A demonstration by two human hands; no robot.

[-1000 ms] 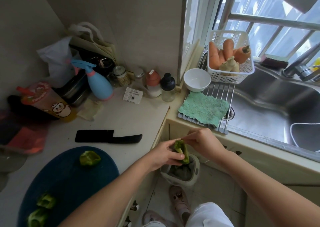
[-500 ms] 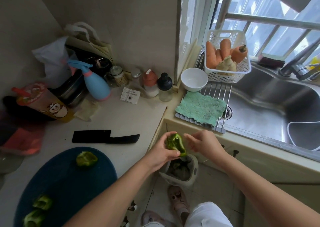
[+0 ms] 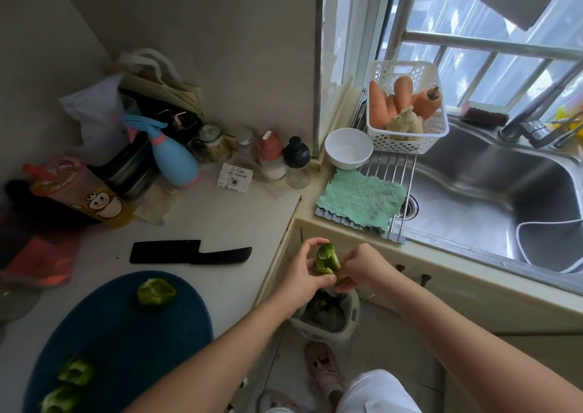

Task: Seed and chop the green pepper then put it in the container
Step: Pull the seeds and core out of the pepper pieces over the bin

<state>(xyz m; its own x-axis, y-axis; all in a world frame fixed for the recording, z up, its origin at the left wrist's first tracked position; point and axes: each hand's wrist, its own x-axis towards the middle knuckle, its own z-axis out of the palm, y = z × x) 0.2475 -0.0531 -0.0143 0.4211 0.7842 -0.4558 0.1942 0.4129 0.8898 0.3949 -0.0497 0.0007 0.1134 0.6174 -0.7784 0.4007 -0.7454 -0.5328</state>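
Three cut, one in hand, seeding over the bin (image 3: 329, 336)

On the left, our dark blue oval cutting board (image 3: 126, 343) carries three glossy, cupped pepper pieces (image 3: 156, 291) with ragged edges. Just beyond it, the matte black knife (image 3: 189, 251) lies flat on the pale counter. Past the counter's corner, our left hand (image 3: 299, 275) curls round a fourth pepper piece (image 3: 327, 258), waxy and thin-walled. Our right hand (image 3: 362, 265) pinches at its lower edge, above the bin on the floor. We judge the slick skin could slip from our grip and drop among the scraps. A hard tug might tear the wall, or scatter seeds on the floor. Farther right sits a smooth white bowl (image 3: 348, 147); we cannot tell whether it is the container.
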